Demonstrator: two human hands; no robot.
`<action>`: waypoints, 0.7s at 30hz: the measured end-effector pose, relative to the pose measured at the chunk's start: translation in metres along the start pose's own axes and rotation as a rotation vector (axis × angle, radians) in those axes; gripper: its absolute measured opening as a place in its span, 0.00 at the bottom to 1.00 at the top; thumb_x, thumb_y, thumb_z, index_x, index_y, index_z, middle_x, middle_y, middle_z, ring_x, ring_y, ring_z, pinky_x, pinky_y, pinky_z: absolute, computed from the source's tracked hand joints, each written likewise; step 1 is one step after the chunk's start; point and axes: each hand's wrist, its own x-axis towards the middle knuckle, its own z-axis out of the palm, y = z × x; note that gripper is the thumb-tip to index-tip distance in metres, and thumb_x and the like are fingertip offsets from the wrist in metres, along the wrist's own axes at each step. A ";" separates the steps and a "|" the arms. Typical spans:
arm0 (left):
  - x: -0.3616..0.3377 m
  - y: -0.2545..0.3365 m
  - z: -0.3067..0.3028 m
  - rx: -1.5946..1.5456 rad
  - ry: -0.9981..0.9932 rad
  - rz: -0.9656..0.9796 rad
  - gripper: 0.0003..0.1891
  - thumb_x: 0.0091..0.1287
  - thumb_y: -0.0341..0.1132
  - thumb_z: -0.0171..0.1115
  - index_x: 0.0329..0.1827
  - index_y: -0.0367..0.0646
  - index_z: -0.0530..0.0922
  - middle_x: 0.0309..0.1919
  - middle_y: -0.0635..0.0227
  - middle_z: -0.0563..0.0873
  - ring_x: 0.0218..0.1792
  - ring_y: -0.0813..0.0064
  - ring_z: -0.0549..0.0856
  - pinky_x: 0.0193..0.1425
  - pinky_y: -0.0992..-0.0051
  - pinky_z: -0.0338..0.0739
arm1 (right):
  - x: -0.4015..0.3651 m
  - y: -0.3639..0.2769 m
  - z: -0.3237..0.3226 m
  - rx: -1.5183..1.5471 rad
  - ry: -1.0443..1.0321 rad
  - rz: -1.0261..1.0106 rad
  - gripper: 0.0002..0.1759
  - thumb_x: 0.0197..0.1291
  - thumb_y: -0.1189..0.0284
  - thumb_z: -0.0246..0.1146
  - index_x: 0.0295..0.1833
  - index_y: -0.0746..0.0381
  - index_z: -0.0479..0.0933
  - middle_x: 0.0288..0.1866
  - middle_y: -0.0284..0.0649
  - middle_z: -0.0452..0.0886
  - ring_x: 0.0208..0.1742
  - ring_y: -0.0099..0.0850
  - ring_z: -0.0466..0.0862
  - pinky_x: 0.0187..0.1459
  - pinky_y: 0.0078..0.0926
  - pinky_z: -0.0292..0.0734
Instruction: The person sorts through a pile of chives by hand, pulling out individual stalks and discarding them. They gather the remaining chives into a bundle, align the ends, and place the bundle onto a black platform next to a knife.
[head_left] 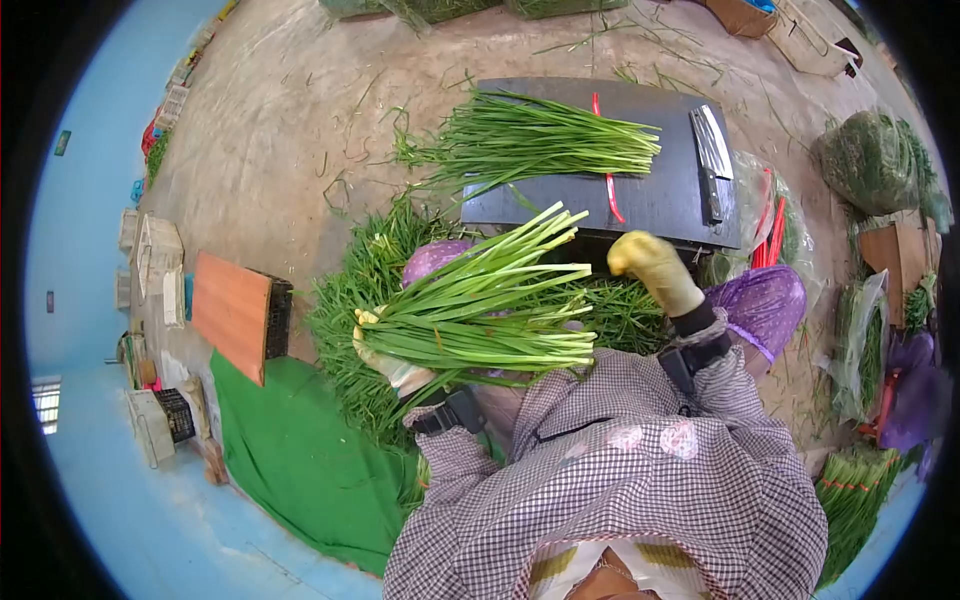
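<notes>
Nearest me, the gloved left hand [385,362] grips a loose bunch of garlic chives [480,320], its long axis crosswise, stalk ends fanning toward the gloved right hand [645,262], which is blurred; open or closed, I can't tell. Beyond, on the dark table [665,205], a second bunch [540,140] lies crosswise over a red tie [613,200], nearer the right hand, left of a knife [712,160].

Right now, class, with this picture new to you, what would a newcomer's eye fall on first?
Probably the fanned bunch of green stalks in the left hand, mid-view. Next, the knife at the right side of the dark table, near more stalks lying across a red strip. The green cloth at lower left stands out too.
</notes>
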 end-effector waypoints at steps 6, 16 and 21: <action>0.003 -0.005 0.002 -0.027 0.060 0.027 0.23 0.75 0.55 0.50 0.46 0.44 0.82 0.43 0.62 0.87 0.45 0.63 0.85 0.52 0.58 0.82 | 0.038 0.016 0.072 -0.379 -0.223 -0.307 0.17 0.74 0.69 0.63 0.62 0.67 0.79 0.59 0.39 0.85 0.59 0.27 0.82 0.62 0.28 0.77; 0.008 -0.002 -0.021 0.095 0.118 0.067 0.22 0.74 0.53 0.52 0.45 0.43 0.83 0.44 0.61 0.88 0.44 0.62 0.86 0.51 0.59 0.83 | 0.019 -0.014 0.089 0.828 -0.081 -0.005 0.12 0.70 0.61 0.67 0.50 0.55 0.79 0.48 0.33 0.83 0.50 0.27 0.82 0.59 0.37 0.77; 0.010 0.001 -0.033 -0.057 0.209 0.067 0.22 0.73 0.55 0.52 0.46 0.43 0.83 0.45 0.61 0.88 0.45 0.61 0.86 0.53 0.57 0.83 | -0.008 -0.043 0.002 0.749 -0.014 -0.142 0.18 0.79 0.60 0.56 0.31 0.52 0.69 0.30 0.25 0.68 0.17 0.12 0.58 0.26 0.16 0.63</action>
